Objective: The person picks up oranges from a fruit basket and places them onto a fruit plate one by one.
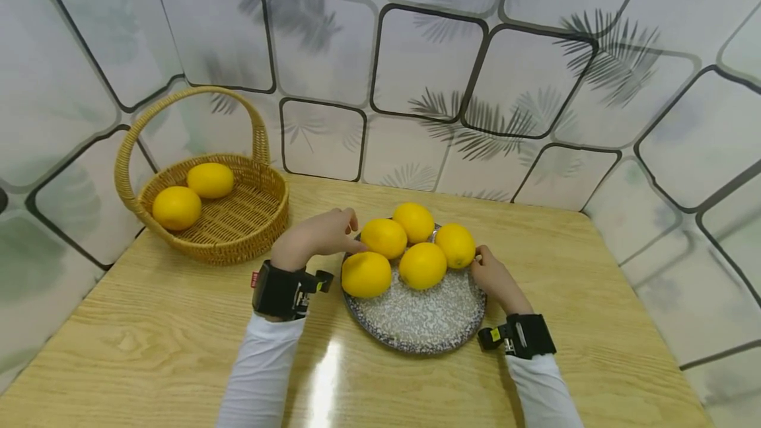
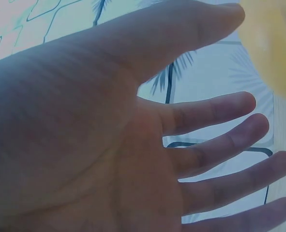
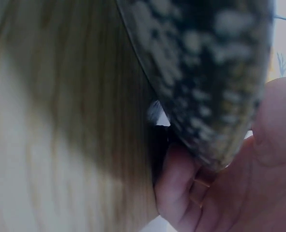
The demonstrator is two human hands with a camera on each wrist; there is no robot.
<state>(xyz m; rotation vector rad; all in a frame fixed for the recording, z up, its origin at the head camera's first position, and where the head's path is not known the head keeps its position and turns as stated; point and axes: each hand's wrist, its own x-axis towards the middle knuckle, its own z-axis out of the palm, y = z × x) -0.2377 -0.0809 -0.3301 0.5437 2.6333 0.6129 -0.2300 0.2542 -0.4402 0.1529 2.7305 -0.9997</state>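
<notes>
A round speckled grey plate (image 1: 422, 322) with a dark rim holds several yellow lemons (image 1: 423, 266). My left hand (image 1: 321, 233) is over the plate's left edge, its thumb beside the front-left lemon (image 1: 366, 275). In the left wrist view the fingers (image 2: 215, 113) are spread and the palm holds nothing; part of a lemon (image 2: 273, 43) shows past the thumb. At the plate's right edge, my right hand (image 1: 496, 279) grips the rim, next to the rightmost lemon (image 1: 455, 246). The right wrist view shows curled fingers (image 3: 174, 186) under the plate's edge (image 3: 201, 87).
A wicker basket (image 1: 220, 253) with a tall arched handle stands at the back left, with two lemons (image 1: 177, 208) inside. The wooden table (image 1: 148, 335) meets a patterned wall covering (image 1: 327, 45) at the back and sides.
</notes>
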